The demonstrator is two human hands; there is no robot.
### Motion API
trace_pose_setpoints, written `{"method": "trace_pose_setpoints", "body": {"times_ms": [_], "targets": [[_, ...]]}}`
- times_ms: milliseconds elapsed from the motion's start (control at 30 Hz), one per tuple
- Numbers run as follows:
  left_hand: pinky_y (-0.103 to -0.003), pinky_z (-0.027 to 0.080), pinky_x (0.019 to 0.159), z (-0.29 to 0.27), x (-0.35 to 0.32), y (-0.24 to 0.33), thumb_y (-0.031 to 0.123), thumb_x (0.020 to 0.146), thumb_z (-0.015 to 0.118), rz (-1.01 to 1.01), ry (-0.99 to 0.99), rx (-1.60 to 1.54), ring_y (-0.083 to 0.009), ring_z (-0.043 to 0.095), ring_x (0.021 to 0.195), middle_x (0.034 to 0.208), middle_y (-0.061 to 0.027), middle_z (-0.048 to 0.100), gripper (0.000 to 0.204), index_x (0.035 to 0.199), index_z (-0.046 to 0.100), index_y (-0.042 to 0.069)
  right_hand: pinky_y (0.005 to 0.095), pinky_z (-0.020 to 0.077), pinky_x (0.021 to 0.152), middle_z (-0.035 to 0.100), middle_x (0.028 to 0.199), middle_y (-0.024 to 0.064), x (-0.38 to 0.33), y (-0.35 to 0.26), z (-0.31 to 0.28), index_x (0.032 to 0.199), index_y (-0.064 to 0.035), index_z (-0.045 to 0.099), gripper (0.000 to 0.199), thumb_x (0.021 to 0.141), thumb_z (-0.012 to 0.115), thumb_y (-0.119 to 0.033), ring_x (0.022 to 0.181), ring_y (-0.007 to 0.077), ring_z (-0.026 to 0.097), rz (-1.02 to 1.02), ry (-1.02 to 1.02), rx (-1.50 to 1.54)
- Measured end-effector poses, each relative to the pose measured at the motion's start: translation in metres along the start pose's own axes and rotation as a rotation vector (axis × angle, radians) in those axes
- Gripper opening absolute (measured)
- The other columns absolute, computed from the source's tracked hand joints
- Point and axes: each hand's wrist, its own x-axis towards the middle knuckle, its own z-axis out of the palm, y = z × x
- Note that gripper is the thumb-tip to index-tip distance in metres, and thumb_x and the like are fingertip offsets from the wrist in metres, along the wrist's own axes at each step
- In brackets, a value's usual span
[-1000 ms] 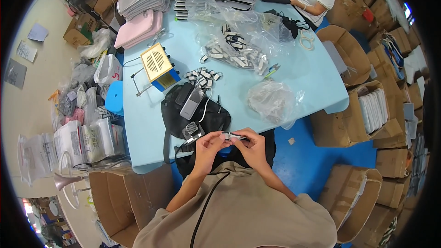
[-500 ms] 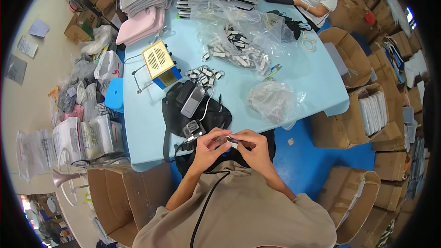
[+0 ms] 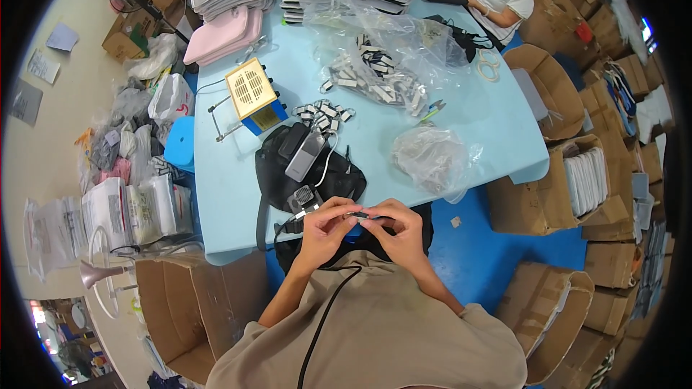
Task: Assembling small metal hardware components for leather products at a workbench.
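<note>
Hardly anything is being shifted since before: a small dark clip (image 3: 358, 215) is still being pinched between left hand (image 3: 324, 230) and right hand (image 3: 398, 229), beside the black bag (image 3: 306, 173) on the counter (image 3: 490, 115).

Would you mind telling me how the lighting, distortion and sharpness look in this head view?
Head view: even, soft light, no hard shadows; fisheye bends the blue table edges and leaves a black rim; mild glare on the clear plastic bags; the small dark part between the left hand and right hand is too small to make out.
</note>
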Motion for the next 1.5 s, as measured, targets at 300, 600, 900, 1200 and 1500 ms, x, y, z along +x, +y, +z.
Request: {"method": "trace_pose_setpoints", "body": {"times_ms": [300, 600, 900, 1200, 1500], "targets": [[-0.022, 0.051, 0.083, 0.006, -0.003, -0.002, -0.006, 0.093, 0.070, -0.026, 0.002, -0.041, -0.0086, 0.060, 0.095, 0.110, -0.0075, 0.065, 0.025, 0.118, 0.069, -0.005, 0.0247, 0.0582, 0.075, 0.072, 0.098, 0.0117, -0.002, 0.012, 0.000, 0.106, 0.0045, 0.075, 0.017, 0.089, 0.074, 0.007, 0.085, 0.0137, 0.070, 0.004, 0.119, -0.008], [-0.020, 0.050, 0.079, 0.012, -0.003, -0.007, -0.003, 0.096, 0.068, -0.125, 0.103, -0.122, -0.0078, 0.062, 0.090, 0.100, -0.0058, 0.069, 0.025, 0.121, 0.066, -0.007, 0.0255, 0.0584, 0.074, 0.071, 0.094, 0.0133, -0.003, 0.021, 0.010, 0.104, 0.0083, 0.073, 0.013, 0.091, 0.071, 0.007, 0.081, 0.0166, 0.071, 0.028, 0.171, -0.019], [-0.020, 0.050, 0.077, -0.003, 0.003, -0.013, -0.001, 0.096, 0.069, -0.123, 0.049, -0.070, -0.0068, 0.062, 0.092, 0.106, -0.0049, 0.067, 0.019, 0.115, 0.070, -0.006, 0.0244, 0.0571, 0.072, 0.070, 0.092, 0.0113, 0.002, 0.021, 0.014, 0.102, 0.0066, 0.074, 0.012, 0.091, 0.071, 0.006, 0.084, 0.0138, 0.069, -0.045, 0.154, -0.133], [-0.021, 0.049, 0.068, -0.093, 0.023, 0.018, 0.005, 0.094, 0.073, -0.082, 0.382, 0.114, -0.0041, 0.061, 0.078, 0.088, -0.0002, 0.071, 0.017, 0.110, 0.074, -0.002, 0.0249, 0.0559, 0.072, 0.070, 0.091, 0.0084, 0.009, 0.030, 0.013, 0.100, 0.0050, 0.073, 0.010, 0.094, 0.072, -0.003, 0.083, 0.0124, 0.067, 0.067, 0.142, -0.244], [-0.021, 0.051, 0.070, -0.378, 0.107, 0.035, 0.017, 0.088, 0.081, -0.117, 0.705, 0.455, -0.0084, 0.067, 0.079, 0.090, -0.0066, 0.077, 0.029, 0.108, 0.077, -0.005, 0.0246, 0.0532, 0.070, 0.070, 0.087, 0.0049, 0.023, 0.047, 0.015, 0.096, 0.0025, 0.071, 0.011, 0.097, 0.070, -0.009, 0.082, 0.0115, 0.068, 0.155, 0.033, -0.234]]}}
